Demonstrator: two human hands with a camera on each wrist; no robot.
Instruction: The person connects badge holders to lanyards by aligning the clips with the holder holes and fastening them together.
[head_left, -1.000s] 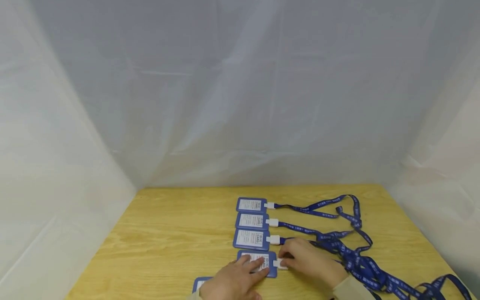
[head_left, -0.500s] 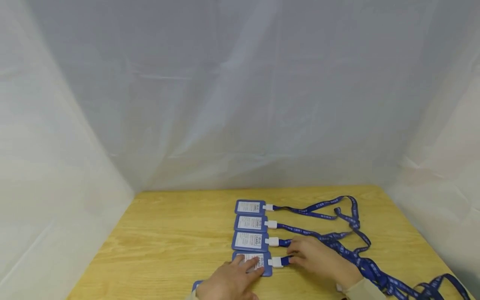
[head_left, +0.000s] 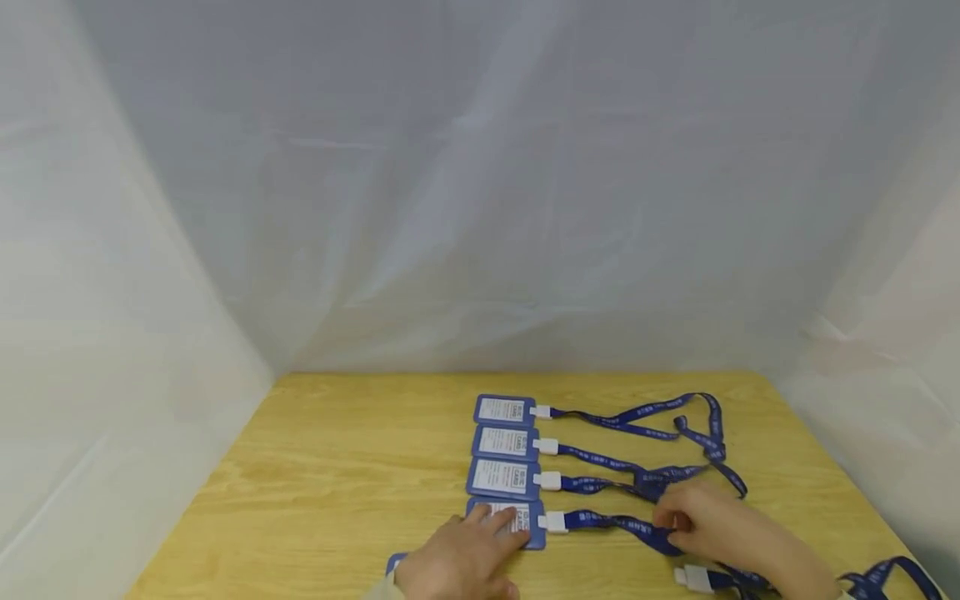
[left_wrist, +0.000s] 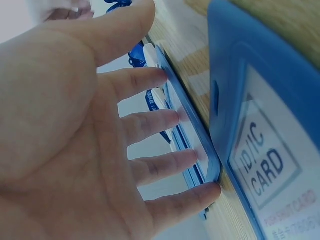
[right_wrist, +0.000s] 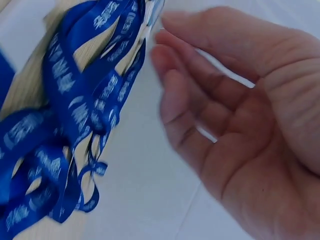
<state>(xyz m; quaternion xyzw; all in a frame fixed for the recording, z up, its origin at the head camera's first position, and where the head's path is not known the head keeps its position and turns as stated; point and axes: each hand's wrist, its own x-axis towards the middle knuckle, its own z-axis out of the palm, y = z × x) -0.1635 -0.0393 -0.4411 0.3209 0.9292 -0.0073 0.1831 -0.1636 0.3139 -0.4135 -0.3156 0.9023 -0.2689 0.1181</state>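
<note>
Flat fingers of my left hand [head_left: 461,558] rest on the fourth blue-framed badge holder [head_left: 534,536] in a column. The left wrist view shows those fingers [left_wrist: 155,167] straight and spread against its frame. A white clip [head_left: 553,522] joins this badge to a blue printed lanyard [head_left: 600,520] running rightward. My right hand [head_left: 720,525] hovers by that lanyard's far part, fingers loosely bent. In the right wrist view, nothing shows between its thumb and fingers [right_wrist: 180,102], with bunched lanyards [right_wrist: 75,100] beside them. Three similar badge holders [head_left: 502,477] lie above, each clipped to a lanyard.
Another badge holder [head_left: 395,562] lies nearer, mostly hidden by the left hand in the head view. A loose white clip [head_left: 696,578] sits below the right hand. More lanyard [head_left: 896,575] curls at the table's [head_left: 315,475] right. White sheeting [head_left: 487,208] surrounds the table.
My right hand has moved right from the white clip along the lanyard, which now stretches out rightward. The fourth badge has shifted slightly left, under my left hand. Another white clip has come into view.
</note>
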